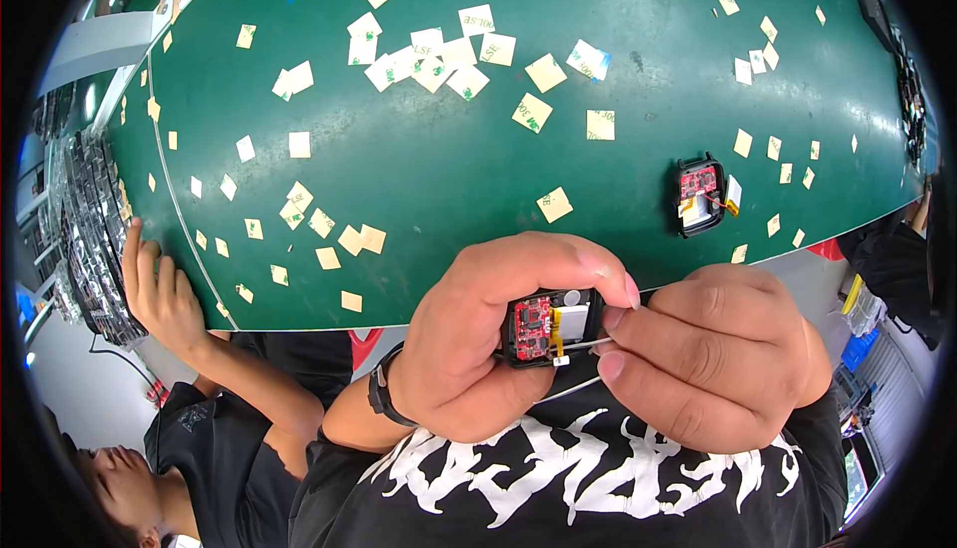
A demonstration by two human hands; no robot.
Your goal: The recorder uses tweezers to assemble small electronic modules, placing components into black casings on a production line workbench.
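Note:
My left hand (454, 329) is wrapped round a black watch-like housing (530, 327), held face up just off the table's near edge. Inside show a red circuit board, a silver-white battery-like block (572, 323) with yellow tape, and a small round disc. In the fingers of my right hand (713, 364) is a thin metal tool (586, 345), its tip reaching in beside the yellow tape and a small white piece. The tool's other end is hidden by the fingers. A similar open housing (701, 189) with a red board lies on the table, to the right.
Many small cream square stickers (545, 71) are scattered over the green table (429, 159). At the far left stands a stack of dark trays (95, 239), with a co-worker's hand (159, 294) beside it. More dark parts (902, 79) line the right edge.

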